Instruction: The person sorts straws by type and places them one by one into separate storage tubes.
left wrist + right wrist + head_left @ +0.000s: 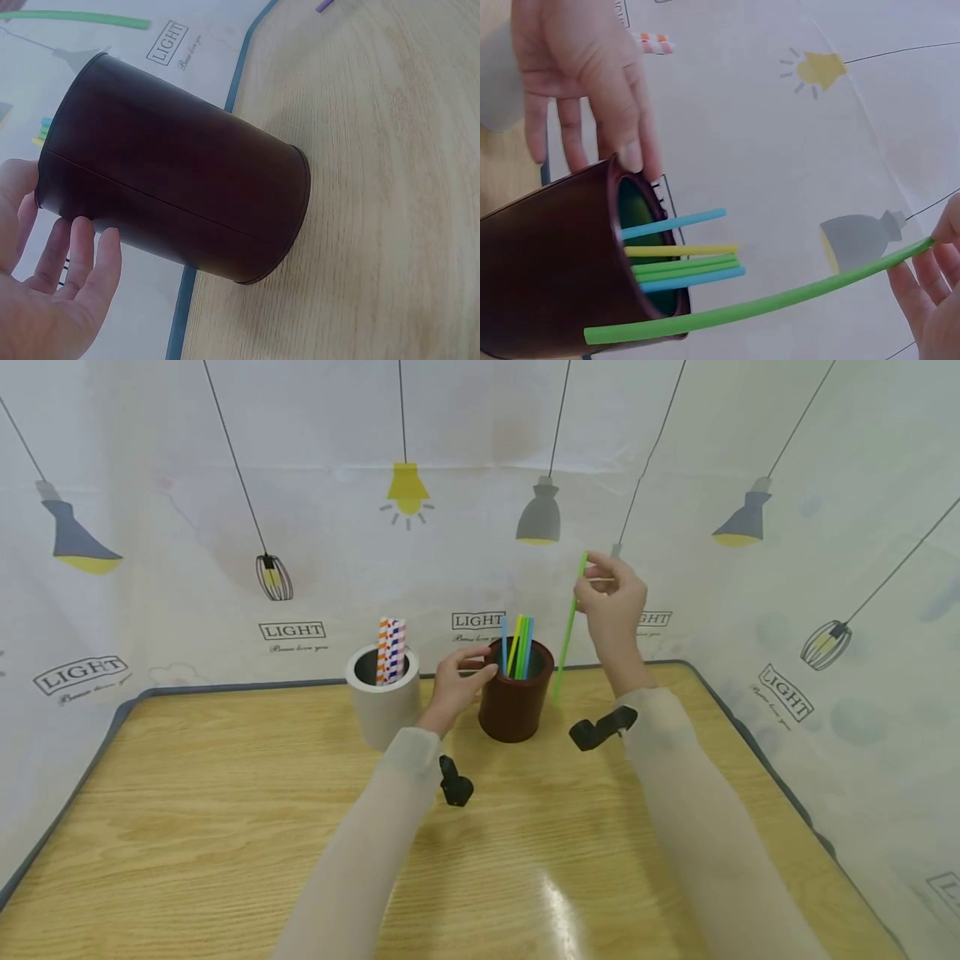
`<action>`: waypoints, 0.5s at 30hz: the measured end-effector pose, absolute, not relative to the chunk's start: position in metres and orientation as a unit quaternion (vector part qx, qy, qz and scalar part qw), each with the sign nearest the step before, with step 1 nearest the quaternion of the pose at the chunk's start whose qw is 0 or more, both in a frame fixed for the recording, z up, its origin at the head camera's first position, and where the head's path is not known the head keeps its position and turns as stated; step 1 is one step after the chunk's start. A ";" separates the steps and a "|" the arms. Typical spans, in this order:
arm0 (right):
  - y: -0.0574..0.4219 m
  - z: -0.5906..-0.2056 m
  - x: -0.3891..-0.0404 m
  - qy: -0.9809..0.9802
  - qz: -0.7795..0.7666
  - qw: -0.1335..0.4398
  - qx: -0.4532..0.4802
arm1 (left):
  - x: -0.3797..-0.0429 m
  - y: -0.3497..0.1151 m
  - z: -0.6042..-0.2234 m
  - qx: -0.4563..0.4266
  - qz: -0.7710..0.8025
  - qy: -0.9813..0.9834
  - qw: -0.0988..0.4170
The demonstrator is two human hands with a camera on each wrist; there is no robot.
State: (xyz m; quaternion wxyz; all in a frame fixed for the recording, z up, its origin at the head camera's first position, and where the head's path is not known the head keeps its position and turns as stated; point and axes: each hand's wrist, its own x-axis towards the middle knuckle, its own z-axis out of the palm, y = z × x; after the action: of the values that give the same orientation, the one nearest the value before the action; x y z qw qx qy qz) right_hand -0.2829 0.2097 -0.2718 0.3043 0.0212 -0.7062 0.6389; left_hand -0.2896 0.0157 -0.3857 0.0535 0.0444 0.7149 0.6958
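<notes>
In my right hand (615, 602) a long bright green straw (571, 627) is pinched near its top. The straw hangs beside the dark brown cup (510, 710), its lower end overlapping the cup's side in the right wrist view. My left hand (457, 685) rests its fingertips at the cup's rim and upper side, the fingers loosely extended. The cup stands upright on the table. Several plastic straws (686, 262) in blue, yellow and green stick out of it; their lower ends are hidden inside.
Left of my left hand stands a white cup (386, 714) with several patterned paper straws (391, 652). Both cups are near the back edge of the wood-grain table (225, 827). A white cloth wall (480, 427) printed with lamps rises behind. A small purple piece (324, 5) shows on the tabletop.
</notes>
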 end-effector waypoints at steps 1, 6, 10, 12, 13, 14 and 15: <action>0.208 -0.267 -0.282 -0.705 0.638 0.308 0.023 | -0.290 0.016 -0.386 0.045 0.696 0.715 0.053; 0.199 -0.249 -0.279 -0.694 0.641 0.326 0.035 | -0.289 0.015 -0.385 0.043 0.695 0.716 0.051; 0.200 -0.247 -0.287 -0.676 0.655 0.335 0.040 | -0.289 0.014 -0.385 0.040 0.695 0.717 0.049; 0.202 -0.250 -0.294 -0.667 0.660 0.343 0.037 | -0.289 0.014 -0.386 0.040 0.694 0.717 0.049; 0.203 -0.251 -0.297 -0.662 0.663 0.347 0.034 | -0.289 0.015 -0.386 0.041 0.694 0.717 0.049; 0.204 -0.253 -0.299 -0.658 0.664 0.353 0.032 | -0.290 0.015 -0.386 0.041 0.693 0.718 0.049; 0.205 -0.255 -0.301 -0.654 0.666 0.359 0.029 | -0.290 0.015 -0.387 0.041 0.693 0.718 0.050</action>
State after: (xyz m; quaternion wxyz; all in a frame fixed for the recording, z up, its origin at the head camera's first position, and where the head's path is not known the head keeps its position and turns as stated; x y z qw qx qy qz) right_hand -0.3014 0.2046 -0.2550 0.3590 0.0286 -0.6536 0.6656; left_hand -0.2900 0.0153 -0.3866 0.0496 0.0414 0.7184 0.6927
